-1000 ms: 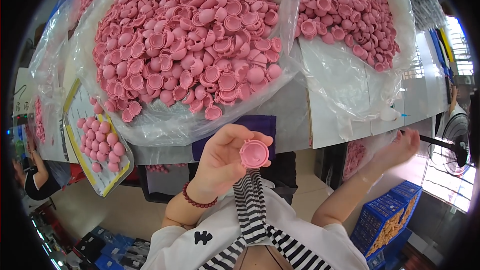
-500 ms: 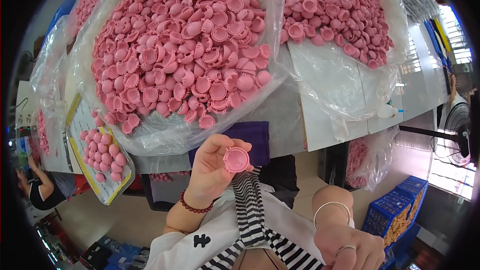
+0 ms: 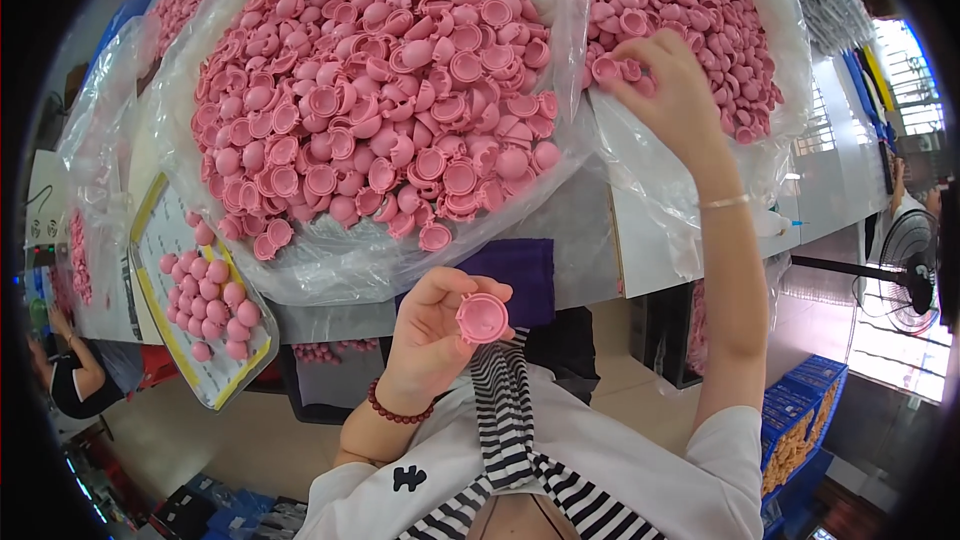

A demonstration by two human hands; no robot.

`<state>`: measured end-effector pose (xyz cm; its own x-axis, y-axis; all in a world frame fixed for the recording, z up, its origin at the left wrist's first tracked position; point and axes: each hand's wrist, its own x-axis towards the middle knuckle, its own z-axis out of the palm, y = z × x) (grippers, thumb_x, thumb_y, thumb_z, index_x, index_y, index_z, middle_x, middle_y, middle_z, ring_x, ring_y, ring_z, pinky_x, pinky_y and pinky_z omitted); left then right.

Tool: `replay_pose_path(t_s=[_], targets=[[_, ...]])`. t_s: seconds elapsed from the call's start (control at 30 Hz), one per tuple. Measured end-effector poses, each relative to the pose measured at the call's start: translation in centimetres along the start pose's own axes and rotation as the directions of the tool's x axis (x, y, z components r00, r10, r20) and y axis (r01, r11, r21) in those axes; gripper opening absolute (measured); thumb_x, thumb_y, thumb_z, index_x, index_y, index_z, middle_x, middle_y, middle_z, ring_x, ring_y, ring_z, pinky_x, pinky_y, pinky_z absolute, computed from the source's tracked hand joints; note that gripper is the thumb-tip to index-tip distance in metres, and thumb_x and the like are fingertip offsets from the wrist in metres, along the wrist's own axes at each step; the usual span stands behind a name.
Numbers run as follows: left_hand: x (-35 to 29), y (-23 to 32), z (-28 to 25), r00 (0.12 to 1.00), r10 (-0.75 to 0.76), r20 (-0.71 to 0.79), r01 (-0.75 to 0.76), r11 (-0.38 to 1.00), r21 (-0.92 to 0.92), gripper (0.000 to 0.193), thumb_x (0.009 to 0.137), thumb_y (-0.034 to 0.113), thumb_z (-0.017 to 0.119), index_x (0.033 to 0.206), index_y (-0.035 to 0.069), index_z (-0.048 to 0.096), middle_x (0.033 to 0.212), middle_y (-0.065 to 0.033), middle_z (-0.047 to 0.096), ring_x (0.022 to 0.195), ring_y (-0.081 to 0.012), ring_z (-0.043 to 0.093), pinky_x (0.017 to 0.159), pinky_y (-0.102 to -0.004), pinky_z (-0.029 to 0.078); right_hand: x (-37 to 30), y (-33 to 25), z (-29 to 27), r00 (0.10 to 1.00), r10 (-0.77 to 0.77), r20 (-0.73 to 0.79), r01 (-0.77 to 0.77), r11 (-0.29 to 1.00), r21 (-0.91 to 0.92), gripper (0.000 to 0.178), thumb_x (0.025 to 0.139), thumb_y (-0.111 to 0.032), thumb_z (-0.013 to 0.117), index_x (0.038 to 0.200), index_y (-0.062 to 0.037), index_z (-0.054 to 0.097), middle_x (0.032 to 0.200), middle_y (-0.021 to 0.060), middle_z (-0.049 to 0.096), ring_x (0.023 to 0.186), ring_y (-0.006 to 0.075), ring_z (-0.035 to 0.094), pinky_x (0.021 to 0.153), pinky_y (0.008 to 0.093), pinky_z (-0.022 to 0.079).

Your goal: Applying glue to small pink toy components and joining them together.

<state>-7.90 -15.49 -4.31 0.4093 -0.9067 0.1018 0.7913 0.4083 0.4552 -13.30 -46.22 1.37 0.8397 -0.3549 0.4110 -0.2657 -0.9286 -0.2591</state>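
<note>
My left hand [image 3: 425, 335], with a dark red bead bracelet, pinches a round pink plastic half shell [image 3: 483, 318] by its edge. The shell's hollow side faces up. My right arm stretches forward to the far right pile of pink half shells [image 3: 715, 35]. At this pile's near left edge, my right hand [image 3: 672, 90] has its thumb and fingers closed around a pink half shell [image 3: 606, 69]; the fingers partly hide it. A larger heap of pink half shells [image 3: 340, 100] spreads over clear plastic on the left and middle of the table.
A yellow-edged tray [image 3: 222, 380] at the left carries several closed pink balls [image 3: 210, 305]. A folded purple cloth [image 3: 520, 275] lies at the table's front edge. Clear plastic sheeting [image 3: 650, 190] drapes the right side. A fan [image 3: 905, 285] and blue crates [image 3: 800, 410] stand at the right.
My right hand has gone from low beside my body up and forward to the right pile, where it grips a half shell. My left hand still holds its shell, nearly in place.
</note>
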Motion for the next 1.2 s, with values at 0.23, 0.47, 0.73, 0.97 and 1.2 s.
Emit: replay_pose_path(t_s=[0.23,0.47,0.73,0.97,1.2], targets=[[-0.5,0.3,-0.3,1.000,-0.004,-0.020,0.005,1.000,0.018,0.043,0.074,0.007,0.067,0.110,0.002,0.044,0.115,-0.0187,0.049,0.095,-0.0203,0.056,0.081,-0.0341,0.049,-0.4,1.6,0.7,0.994,0.059,-0.094,-0.070,0.991,-0.118,0.013,0.071,-0.015,0.063,0.079,-0.0044,0.060,0.078,0.0072,0.052,0.078,0.0217,0.052,0.064,0.0311,0.044],[0.1,0.1,-0.9,0.999,0.017,-0.034,-0.017,1.000,0.019,0.043,0.075,0.006,0.066,0.112,0.002,0.044,0.116,-0.0184,0.049,0.096,-0.0199,0.056,0.081,-0.0330,0.049,-8.9,-8.9,-2.1,0.780,0.299,0.549,-0.625,0.420,0.658,0.015,0.078,-0.014,0.065,0.081,-0.0025,0.056,0.074,-0.0012,0.054,0.068,0.0031,0.049,0.052,0.0164,0.039],[2.2,-1.2,-0.8,0.999,0.017,-0.042,-0.010,0.987,0.162,0.041,0.076,0.001,0.062,0.113,0.000,0.044,0.118,-0.0182,0.049,0.107,-0.0204,0.050,0.091,-0.0316,0.041,-12.5,-9.5,0.8,0.830,0.492,0.263,-0.557,0.707,0.436,0.024,0.075,-0.006,0.061,0.096,-0.0016,0.051,0.077,0.0079,0.057,0.060,0.0166,0.054,0.053,0.0264,0.045],[2.9,-2.4,-1.9,0.999,0.045,-0.028,-0.036,0.968,0.249,0.039,0.077,-0.003,0.058,0.113,-0.001,0.043,0.118,-0.0184,0.049,0.110,-0.0204,0.048,0.093,-0.0326,0.039,-11.8,-8.8,0.7,0.973,0.102,0.209,-0.150,0.962,0.230,0.033,0.062,-0.001,0.066,0.094,-0.0022,0.058,0.079,0.0066,0.056,0.073,0.0243,0.056,0.067,0.0315,0.046],[2.2,-1.9,0.4,0.999,0.019,-0.050,0.004,0.909,0.417,0.042,0.075,-0.010,0.057,0.116,-0.004,0.046,0.119,-0.0172,0.048,0.105,-0.0196,0.052,0.090,-0.0313,0.043,-11.6,-11.1,-1.1,0.996,0.090,0.022,-0.083,0.758,0.647,0.039,0.056,0.003,0.070,0.093,-0.0019,0.062,0.087,0.0084,0.060,0.077,0.0222,0.059,0.067,0.0293,0.048]])
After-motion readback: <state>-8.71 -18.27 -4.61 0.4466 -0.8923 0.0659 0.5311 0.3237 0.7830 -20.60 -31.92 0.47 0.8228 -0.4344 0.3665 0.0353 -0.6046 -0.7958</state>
